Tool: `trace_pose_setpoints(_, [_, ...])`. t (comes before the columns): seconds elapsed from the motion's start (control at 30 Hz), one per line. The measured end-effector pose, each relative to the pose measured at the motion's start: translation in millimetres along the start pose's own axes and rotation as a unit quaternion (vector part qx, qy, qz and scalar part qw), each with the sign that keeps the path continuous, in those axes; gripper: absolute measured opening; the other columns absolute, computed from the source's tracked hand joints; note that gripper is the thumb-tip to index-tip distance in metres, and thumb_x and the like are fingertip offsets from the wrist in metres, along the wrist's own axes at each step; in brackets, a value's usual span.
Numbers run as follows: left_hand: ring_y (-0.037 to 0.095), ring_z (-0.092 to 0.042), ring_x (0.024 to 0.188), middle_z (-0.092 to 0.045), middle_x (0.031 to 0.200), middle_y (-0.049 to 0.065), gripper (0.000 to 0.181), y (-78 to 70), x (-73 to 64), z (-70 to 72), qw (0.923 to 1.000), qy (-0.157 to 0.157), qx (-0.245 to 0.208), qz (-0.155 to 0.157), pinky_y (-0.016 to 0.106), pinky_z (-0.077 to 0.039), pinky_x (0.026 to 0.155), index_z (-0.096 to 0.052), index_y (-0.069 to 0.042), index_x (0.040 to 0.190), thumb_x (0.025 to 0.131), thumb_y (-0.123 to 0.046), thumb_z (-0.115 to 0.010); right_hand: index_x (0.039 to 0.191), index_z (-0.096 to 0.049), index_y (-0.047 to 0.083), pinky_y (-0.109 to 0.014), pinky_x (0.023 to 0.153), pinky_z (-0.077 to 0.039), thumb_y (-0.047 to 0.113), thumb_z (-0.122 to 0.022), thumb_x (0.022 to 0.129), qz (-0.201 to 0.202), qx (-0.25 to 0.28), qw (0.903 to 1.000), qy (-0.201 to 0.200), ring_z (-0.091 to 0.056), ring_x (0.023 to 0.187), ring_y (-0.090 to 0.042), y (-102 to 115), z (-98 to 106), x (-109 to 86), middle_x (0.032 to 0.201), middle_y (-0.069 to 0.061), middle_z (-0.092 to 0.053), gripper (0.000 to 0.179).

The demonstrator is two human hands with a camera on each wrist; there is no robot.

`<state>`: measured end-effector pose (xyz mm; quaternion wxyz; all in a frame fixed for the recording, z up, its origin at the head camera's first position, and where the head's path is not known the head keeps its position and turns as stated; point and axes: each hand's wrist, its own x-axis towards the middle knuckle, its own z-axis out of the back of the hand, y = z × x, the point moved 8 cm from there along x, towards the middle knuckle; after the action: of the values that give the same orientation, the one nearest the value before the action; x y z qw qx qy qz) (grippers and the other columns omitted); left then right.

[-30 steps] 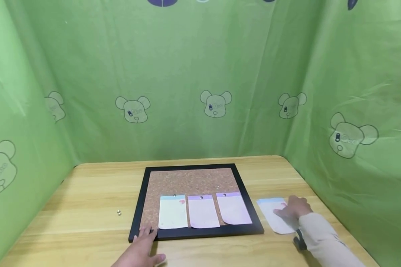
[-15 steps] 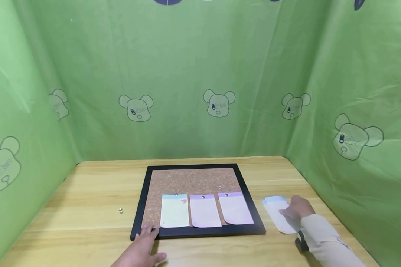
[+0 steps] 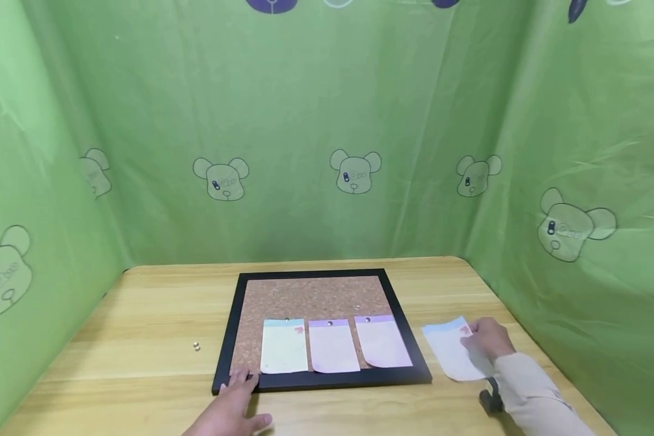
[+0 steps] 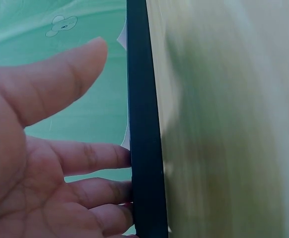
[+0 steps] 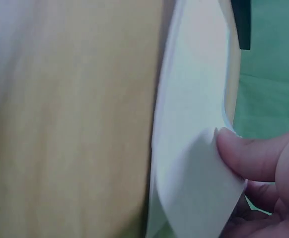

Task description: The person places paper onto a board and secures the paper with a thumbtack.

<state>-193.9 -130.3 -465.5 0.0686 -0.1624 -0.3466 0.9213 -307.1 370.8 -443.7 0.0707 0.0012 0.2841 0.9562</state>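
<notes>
A black-framed cork board (image 3: 313,297) lies on the table. Three sheets are pinned side by side along its lower part: a pale sheet (image 3: 284,350) with a blue top and two pink sheets (image 3: 334,351) with purple tops. My left hand (image 3: 227,409) rests with extended fingers on the board's lower left corner; in the left wrist view its fingertips meet the black frame (image 4: 147,119). Right of the board, my right hand (image 3: 489,339) pinches the right edge of a blue-topped paper sheet (image 3: 451,354). The right wrist view shows the thumb on the sheet (image 5: 194,104), with another layer below.
Two small loose pins (image 3: 197,346) lie on the wooden table (image 3: 142,327) left of the board. Green curtains (image 3: 283,121) with bear prints enclose the table at the back and both sides.
My right hand has taken hold of the sheet's right edge, and the sheet's upper right corner has lifted and turned. The left hand stays on the board.
</notes>
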Motion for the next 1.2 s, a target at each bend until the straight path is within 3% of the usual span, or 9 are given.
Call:
trace_pose_setpoints(0.13, [0.056, -0.012, 0.137, -0.022, 0.148, 0.039, 0.082, 2.7, 2.0, -1.3, 0.9998, 0.008, 0.000, 0.017, 0.068, -0.009, 0.107, -0.042, 0.014, 0.137, 0.079, -0.030, -0.079, 0.099, -0.058, -0.017, -0.042, 0.067, -0.048, 0.011, -0.062, 0.088, 0.017, 0.003, 0.9998, -0.003, -0.057, 0.078, -0.034, 4.0, 1.1, -1.0, 0.086, -0.025, -0.061, 0.030])
trace_pose_setpoints(0.33, [0.055, -0.012, 0.138, -0.022, 0.148, 0.037, 0.081, 6.8, 2.7, -1.7, 0.9990, 0.007, 0.003, 0.044, 0.070, -0.009, 0.106, -0.044, 0.012, 0.137, 0.078, -0.032, -0.078, 0.126, -0.041, -0.023, -0.062, 0.090, -0.043, 0.016, -0.051, 0.096, 0.023, -0.016, 0.9996, -0.009, -0.052, 0.102, -0.056, 8.5, 6.1, -1.4, 0.117, -0.044, -0.050, 0.050])
trace_pose_setpoints(0.47, [0.054, -0.012, 0.138, -0.022, 0.149, 0.037, 0.081, 6.7, 2.7, -1.2, 0.9989, 0.005, 0.005, 0.046, 0.070, -0.010, 0.106, -0.044, 0.011, 0.137, 0.078, -0.032, -0.078, 0.133, -0.034, -0.021, -0.065, 0.098, -0.035, 0.018, -0.044, 0.100, 0.031, -0.017, 0.9992, -0.016, -0.042, 0.113, -0.061, 11.6, 8.7, 0.5, 0.128, -0.045, -0.040, 0.052])
trace_pose_setpoints(0.7, [0.055, -0.012, 0.138, -0.021, 0.150, 0.036, 0.081, 6.4, 1.7, -1.2, 0.9993, 0.005, 0.002, 0.038, 0.071, -0.011, 0.105, -0.044, 0.011, 0.138, 0.078, -0.033, -0.078, 0.132, -0.035, -0.019, -0.065, 0.099, -0.033, 0.006, -0.035, 0.098, 0.045, 0.005, 0.9989, -0.013, -0.040, 0.116, -0.060, 13.5, 8.0, 5.3, 0.130, -0.045, -0.039, 0.043])
trace_pose_setpoints(0.93, [0.054, -0.012, 0.138, -0.023, 0.149, 0.037, 0.080, 3.9, 0.4, -0.7, 0.9996, 0.011, -0.004, 0.026, 0.069, -0.010, 0.107, -0.044, 0.011, 0.138, 0.079, -0.032, -0.078, 0.115, -0.048, -0.016, -0.061, 0.085, -0.044, 0.013, -0.043, 0.098, 0.035, 0.020, 0.9977, -0.054, -0.052, 0.099, -0.054, 13.1, 12.8, 5.8, 0.109, -0.040, -0.053, 0.034])
trace_pose_setpoints(1.2, [0.054, -0.013, 0.138, -0.023, 0.149, 0.037, 0.080, 4.0, -1.3, 1.7, 0.9998, 0.007, -0.004, 0.016, 0.070, -0.011, 0.106, -0.044, 0.009, 0.139, 0.080, -0.033, -0.078, 0.128, -0.037, -0.008, -0.060, 0.088, -0.043, 0.010, -0.028, 0.099, 0.009, 0.061, 0.9979, -0.018, -0.046, 0.108, -0.051, 22.2, 4.7, 8.3, 0.127, -0.040, -0.041, 0.035])
